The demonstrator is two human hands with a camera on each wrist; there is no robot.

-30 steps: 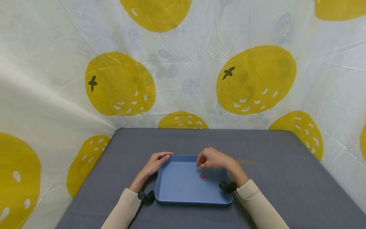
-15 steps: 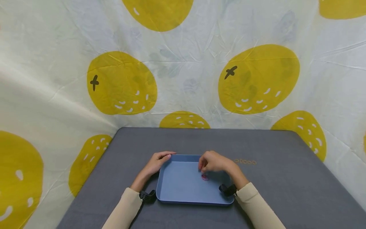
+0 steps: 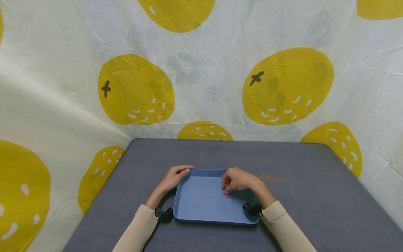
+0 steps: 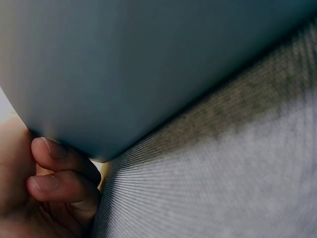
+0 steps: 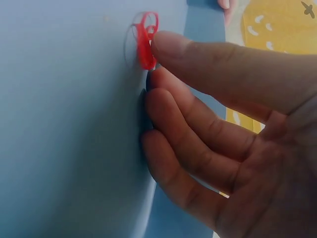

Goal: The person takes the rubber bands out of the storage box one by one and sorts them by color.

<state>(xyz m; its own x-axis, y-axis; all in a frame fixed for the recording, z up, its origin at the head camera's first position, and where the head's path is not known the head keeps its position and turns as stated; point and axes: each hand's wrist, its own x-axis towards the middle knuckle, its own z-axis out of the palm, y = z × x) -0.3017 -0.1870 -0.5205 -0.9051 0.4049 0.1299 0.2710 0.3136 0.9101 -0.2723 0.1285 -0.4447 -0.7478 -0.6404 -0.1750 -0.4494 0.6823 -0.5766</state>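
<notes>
A shallow blue tray (image 3: 201, 206) lies on the grey table. My left hand (image 3: 172, 177) holds its far left corner, the thumb at the rim; in the left wrist view, curled fingers (image 4: 64, 186) lie against the outer wall. Over the tray's right half, my right hand (image 3: 237, 179) reaches down and pinches a small bunch of red rubber bands (image 3: 226, 195). The right wrist view shows the red bands (image 5: 146, 47) at the thumb tip, thin loops standing up from the tray floor, the other fingers bent below.
Several yellow-orange rubber bands (image 3: 271, 177) lie in a row on the grey table (image 3: 315, 196), right of the tray and beyond the right wrist. A white cloth (image 3: 207, 45) with yellow fruit prints hangs behind the table.
My right hand has come down from above the red rubber bands until thumb and finger meet them. The left hand stays at the tray corner. The whole view has shifted slightly.
</notes>
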